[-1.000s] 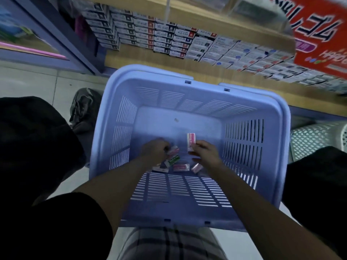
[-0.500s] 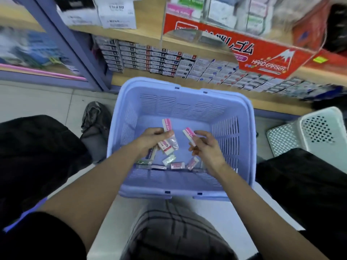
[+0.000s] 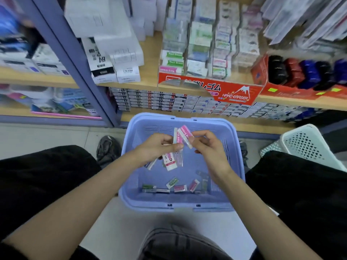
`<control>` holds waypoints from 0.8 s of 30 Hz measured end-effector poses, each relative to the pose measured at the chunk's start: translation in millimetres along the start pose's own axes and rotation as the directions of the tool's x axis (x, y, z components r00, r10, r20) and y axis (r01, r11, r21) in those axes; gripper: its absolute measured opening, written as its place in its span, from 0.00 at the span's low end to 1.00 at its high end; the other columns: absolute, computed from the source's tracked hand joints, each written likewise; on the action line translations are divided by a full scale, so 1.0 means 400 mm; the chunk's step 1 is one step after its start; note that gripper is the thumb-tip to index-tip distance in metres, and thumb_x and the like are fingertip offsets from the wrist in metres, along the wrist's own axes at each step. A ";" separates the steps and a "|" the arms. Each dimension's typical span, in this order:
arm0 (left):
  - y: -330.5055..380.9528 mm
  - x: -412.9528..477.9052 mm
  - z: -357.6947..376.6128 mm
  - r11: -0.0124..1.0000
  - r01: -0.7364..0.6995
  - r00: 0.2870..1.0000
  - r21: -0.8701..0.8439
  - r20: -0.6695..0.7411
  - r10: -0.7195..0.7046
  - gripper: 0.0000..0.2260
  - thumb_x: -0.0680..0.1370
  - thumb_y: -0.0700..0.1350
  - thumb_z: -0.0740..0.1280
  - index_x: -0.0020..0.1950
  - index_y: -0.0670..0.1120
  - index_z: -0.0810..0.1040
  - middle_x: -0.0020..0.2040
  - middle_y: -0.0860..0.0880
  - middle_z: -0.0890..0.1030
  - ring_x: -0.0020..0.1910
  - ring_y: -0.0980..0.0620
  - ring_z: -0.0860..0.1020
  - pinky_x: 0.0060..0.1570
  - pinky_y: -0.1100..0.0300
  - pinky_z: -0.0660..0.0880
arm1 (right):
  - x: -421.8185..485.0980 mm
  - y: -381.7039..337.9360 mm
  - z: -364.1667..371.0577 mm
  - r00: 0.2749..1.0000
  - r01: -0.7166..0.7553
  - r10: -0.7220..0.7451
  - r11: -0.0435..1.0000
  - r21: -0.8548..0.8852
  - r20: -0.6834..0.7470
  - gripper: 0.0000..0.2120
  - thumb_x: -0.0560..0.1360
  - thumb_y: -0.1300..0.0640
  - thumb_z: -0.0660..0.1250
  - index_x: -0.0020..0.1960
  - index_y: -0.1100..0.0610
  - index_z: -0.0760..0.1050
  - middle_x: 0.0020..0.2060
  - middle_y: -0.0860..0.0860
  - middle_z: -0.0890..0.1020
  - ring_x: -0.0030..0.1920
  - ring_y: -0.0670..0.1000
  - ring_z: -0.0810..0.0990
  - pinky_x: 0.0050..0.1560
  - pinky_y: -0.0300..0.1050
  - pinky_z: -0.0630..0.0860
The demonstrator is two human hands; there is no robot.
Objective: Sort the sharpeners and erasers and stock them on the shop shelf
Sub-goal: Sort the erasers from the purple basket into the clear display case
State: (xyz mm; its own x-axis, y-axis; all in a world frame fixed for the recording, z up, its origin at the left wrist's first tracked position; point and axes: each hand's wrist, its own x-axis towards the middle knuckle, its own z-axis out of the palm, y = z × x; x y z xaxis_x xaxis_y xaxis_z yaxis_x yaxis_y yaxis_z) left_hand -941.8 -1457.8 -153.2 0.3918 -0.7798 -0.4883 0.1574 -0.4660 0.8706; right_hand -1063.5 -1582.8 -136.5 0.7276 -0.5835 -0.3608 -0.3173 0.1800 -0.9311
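In our blue basket (image 3: 129,139), loose erasers (image 3: 180,188) lie by the near wall. Our left grip (image 3: 155,147) pinches a bunch of erasers (image 3: 170,162). Our right grip (image 3: 208,147) pinches a pink eraser (image 3: 185,135), which was apart from the bunch before and now touches it.

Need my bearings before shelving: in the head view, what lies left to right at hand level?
Dark grey shoe → left hand gripping wrapped erasers → pink-labelled white eraser → right hand pinching it → white perforated plastic basket.
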 end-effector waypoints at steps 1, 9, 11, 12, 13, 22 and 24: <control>0.031 -0.010 -0.013 0.999 -0.020 1.000 0.040 -0.007 0.020 0.16 0.72 0.53 0.73 0.52 0.42 0.82 0.47 0.35 0.82 0.42 0.50 0.76 0.43 0.53 0.71 | 0.000 -0.020 0.004 1.000 0.007 -0.007 1.000 -0.002 0.013 0.05 0.75 0.64 0.67 0.45 0.55 0.74 0.39 0.50 0.81 0.39 0.43 0.77 0.40 0.34 0.72; 0.198 -0.058 -0.071 0.979 -0.122 0.989 0.162 -0.060 0.134 0.10 0.72 0.46 0.73 0.51 0.45 0.83 0.49 0.47 0.85 0.49 0.53 0.82 0.56 0.54 0.75 | 0.055 -0.163 0.054 0.959 -0.160 0.101 0.964 0.211 0.264 0.07 0.77 0.58 0.64 0.49 0.60 0.79 0.41 0.53 0.81 0.44 0.51 0.78 0.49 0.43 0.71; 0.226 -0.057 -0.079 0.981 -0.131 0.988 0.143 -0.063 0.141 0.11 0.71 0.45 0.74 0.52 0.45 0.83 0.50 0.50 0.85 0.51 0.55 0.81 0.57 0.57 0.76 | 0.063 -0.196 0.071 0.961 -0.139 0.064 0.952 0.271 0.269 0.06 0.77 0.58 0.63 0.46 0.59 0.78 0.37 0.51 0.82 0.40 0.49 0.79 0.44 0.41 0.73; 0.239 -0.055 -0.082 0.982 -0.134 0.988 0.131 -0.055 0.142 0.12 0.70 0.44 0.74 0.53 0.46 0.82 0.50 0.52 0.84 0.52 0.58 0.81 0.57 0.60 0.75 | 0.067 -0.209 0.079 0.965 -0.119 0.037 0.943 0.310 0.259 0.06 0.77 0.58 0.63 0.47 0.59 0.78 0.37 0.51 0.82 0.40 0.49 0.79 0.43 0.41 0.74; 0.251 -0.052 -0.085 0.982 -0.133 0.989 0.136 -0.047 0.141 0.13 0.70 0.43 0.75 0.54 0.46 0.82 0.51 0.54 0.84 0.53 0.60 0.80 0.58 0.62 0.73 | 0.075 -0.222 0.085 0.970 -0.108 0.018 0.926 0.362 0.243 0.06 0.77 0.59 0.63 0.48 0.60 0.78 0.37 0.52 0.82 0.40 0.50 0.80 0.43 0.42 0.75; 0.289 -0.006 -0.205 0.997 -0.044 0.918 0.067 -0.390 0.067 0.10 0.70 0.43 0.75 0.48 0.51 0.80 0.51 0.56 0.79 0.54 0.59 0.74 0.48 0.65 0.69 | 0.318 -0.378 0.046 0.977 0.199 -0.208 0.966 -0.166 -0.041 0.10 0.76 0.56 0.67 0.56 0.57 0.71 0.41 0.51 0.81 0.40 0.49 0.81 0.39 0.39 0.70; 0.306 0.000 -0.223 0.996 -0.057 0.912 0.074 -0.402 0.082 0.09 0.70 0.43 0.75 0.46 0.52 0.79 0.51 0.56 0.79 0.50 0.62 0.74 0.44 0.68 0.69 | 0.362 -0.379 0.068 0.967 0.233 -0.254 0.909 -0.345 -0.017 0.10 0.76 0.55 0.68 0.54 0.55 0.72 0.47 0.51 0.79 0.42 0.47 0.79 0.38 0.35 0.69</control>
State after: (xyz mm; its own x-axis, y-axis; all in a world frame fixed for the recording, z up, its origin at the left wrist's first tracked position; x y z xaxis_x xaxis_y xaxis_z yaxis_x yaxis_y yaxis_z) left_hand -841.5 -1477.4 -41.2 0.7345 -0.5816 -0.3496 0.0670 -0.4506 0.8902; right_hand -893.5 -1673.2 -49.0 0.7740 -0.6233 -0.1112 -0.3286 -0.2453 -0.9121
